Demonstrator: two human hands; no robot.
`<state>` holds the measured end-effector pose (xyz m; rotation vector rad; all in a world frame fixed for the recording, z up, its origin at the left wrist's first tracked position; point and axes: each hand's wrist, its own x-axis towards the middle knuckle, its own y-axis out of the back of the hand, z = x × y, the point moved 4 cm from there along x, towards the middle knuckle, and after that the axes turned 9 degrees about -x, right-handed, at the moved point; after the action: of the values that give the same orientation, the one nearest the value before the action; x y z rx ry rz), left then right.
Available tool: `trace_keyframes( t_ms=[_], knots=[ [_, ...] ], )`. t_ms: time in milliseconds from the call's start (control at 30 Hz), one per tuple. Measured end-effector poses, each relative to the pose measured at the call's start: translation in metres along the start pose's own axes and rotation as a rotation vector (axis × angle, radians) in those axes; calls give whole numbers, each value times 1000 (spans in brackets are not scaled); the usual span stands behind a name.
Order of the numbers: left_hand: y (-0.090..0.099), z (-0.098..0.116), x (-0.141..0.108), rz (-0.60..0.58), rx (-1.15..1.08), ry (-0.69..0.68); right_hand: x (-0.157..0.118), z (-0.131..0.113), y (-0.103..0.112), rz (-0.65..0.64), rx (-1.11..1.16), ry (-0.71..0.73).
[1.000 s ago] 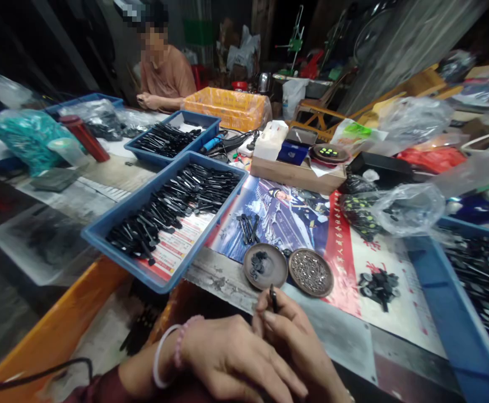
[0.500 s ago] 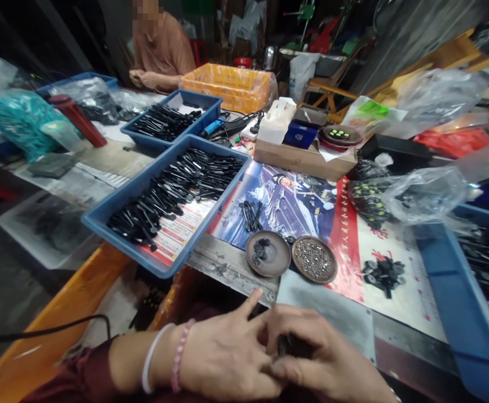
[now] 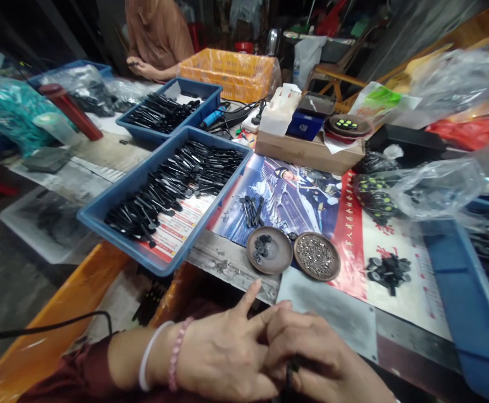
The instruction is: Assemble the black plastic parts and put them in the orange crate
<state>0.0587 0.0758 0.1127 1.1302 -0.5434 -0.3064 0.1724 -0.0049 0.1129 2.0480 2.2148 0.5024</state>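
Note:
Low at the front, my left hand (image 3: 223, 350) wears a white band and a pink beaded bracelet. Its thumb sticks out, and its other fingers curl in beneath the right hand; what they hold is hidden. My right hand (image 3: 324, 352) overlaps it with bent fingers closed on a small black plastic part (image 3: 291, 370), only partly visible. Just beyond the hands stand a brown dish with small black pieces (image 3: 265, 246) and a brown dish of small metal pins (image 3: 317, 256). Several black long-handled parts (image 3: 251, 211) lie on the poster behind them.
A blue tray (image 3: 168, 271) of black long-handled parts stands left of centre, with another blue tray (image 3: 139, 131) behind. At right are a pile of black parts (image 3: 390, 272) and a blue bin (image 3: 458, 302). Across the table sits a person (image 3: 160, 39) near an orange crate (image 3: 227, 70).
The view has shifted slightly. My right fingers have moved down over the left hand, and the black part between them now shows lower.

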Motion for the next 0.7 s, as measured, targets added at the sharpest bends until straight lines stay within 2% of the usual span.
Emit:
trace_keyframes(
  t_ms=[133,400,633,700],
  knots=[
    [-1,-1,-2,39,30,13,-1,-1,0,14,-41,-16],
    [-11,0,-5,48,40,10,-2,-3,-2,-50,-74,-10],
    [-2,-1,-3,10,40,18,-7,-3,0,98,-229,-45],
    [0,-1,-3,7,60,27,-6,-7,1,128,-281,-8]
  ],
)
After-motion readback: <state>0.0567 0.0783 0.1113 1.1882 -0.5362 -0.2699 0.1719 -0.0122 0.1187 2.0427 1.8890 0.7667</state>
